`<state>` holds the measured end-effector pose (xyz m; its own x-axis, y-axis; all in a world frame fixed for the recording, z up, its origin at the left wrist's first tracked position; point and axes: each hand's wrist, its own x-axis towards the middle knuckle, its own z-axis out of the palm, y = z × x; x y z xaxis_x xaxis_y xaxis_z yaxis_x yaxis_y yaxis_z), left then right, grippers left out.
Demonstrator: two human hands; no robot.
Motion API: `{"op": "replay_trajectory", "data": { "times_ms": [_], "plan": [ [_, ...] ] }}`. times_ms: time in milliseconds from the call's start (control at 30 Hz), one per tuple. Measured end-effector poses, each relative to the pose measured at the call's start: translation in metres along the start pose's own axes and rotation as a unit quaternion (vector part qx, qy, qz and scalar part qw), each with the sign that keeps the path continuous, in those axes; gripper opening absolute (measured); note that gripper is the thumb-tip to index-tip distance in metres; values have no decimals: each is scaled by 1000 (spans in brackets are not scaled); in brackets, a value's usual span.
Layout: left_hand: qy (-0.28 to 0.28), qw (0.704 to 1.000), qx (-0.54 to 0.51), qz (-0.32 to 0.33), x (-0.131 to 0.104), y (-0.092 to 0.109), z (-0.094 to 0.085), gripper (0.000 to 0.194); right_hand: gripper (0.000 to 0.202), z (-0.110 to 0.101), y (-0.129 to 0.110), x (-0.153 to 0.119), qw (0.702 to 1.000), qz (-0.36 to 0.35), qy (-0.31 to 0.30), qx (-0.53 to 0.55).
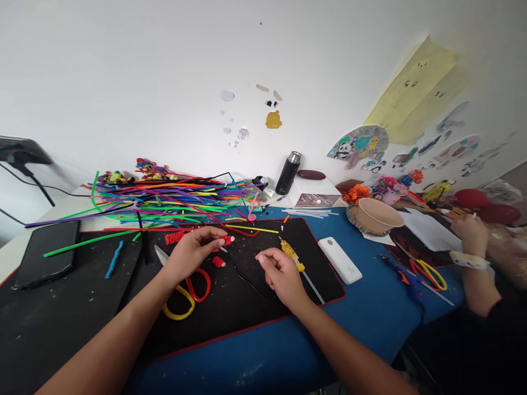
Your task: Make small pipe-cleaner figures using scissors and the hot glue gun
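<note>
Both hands rest on the black mat. Left hand pinches a red pipe cleaner at its fingertips, over the mat's middle. Right hand curls loosely, holding nothing that shows, beside a yellow glue gun. Red-and-yellow scissors lie under the left wrist. Behind, a pile of coloured pipe cleaners spreads out; a white power bank sits to the right.

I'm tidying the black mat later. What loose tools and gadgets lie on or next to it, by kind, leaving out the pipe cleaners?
Scissors: 1, red and yellow handles, under the left hand
Glue gun: 1, yellow, by the right hand
Power bank: 1, white
Phone: 1, black
Total: 4
</note>
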<state>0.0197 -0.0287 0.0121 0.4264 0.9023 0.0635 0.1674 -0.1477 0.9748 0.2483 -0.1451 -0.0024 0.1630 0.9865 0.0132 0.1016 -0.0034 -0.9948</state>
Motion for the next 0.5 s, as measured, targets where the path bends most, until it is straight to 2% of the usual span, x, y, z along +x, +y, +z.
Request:
{"op": "replay_trajectory", "data": {
  "times_ms": [133, 300, 433, 500],
  "plan": [
    [-19, 1000, 18, 0, -1, 0, 1, 45, 25, 9, 4, -19, 997, -19, -36, -63],
    [-32, 999, 36, -17, 1, 7, 8, 40, 16, 17, 15, -38, 975, -90, -91, -181],
    [-81, 993, 71, -41, 9, 15, 23, 36, 16, 18, 24, -43, 965, -131, -88, -209],
    [-78, 989, 115, -48, 15, 15, 33, 33, 17, 17, 25, -43, 967, -137, -79, -200]
  ]
}}
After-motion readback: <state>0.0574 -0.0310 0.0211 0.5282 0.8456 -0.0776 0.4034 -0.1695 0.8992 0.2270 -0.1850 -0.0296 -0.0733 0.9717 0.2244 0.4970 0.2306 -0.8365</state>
